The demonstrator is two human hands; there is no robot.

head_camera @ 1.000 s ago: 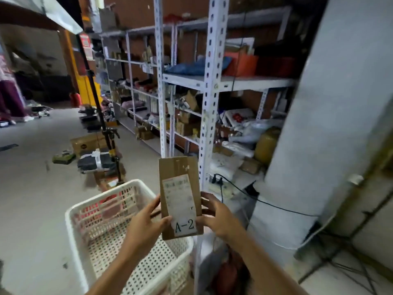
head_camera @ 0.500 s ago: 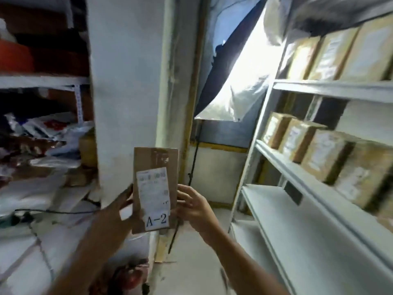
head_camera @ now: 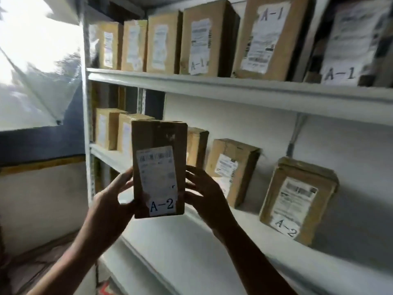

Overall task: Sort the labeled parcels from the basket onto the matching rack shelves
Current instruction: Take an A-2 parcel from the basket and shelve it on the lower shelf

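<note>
Two hands hold parcel [head_camera: 158, 167] upright between them; left [head_camera: 110, 201] | right [head_camera: 204, 192]

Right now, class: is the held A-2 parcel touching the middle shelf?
Apart. The head view shows the A-2 parcel gripped between left hand and right hand, raised in front of the middle shelf.

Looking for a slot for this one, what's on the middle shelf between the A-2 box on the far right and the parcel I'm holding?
In the head view, one upright labelled box stands between the held parcel and the A-2 box, with bare shelf either side.
</note>
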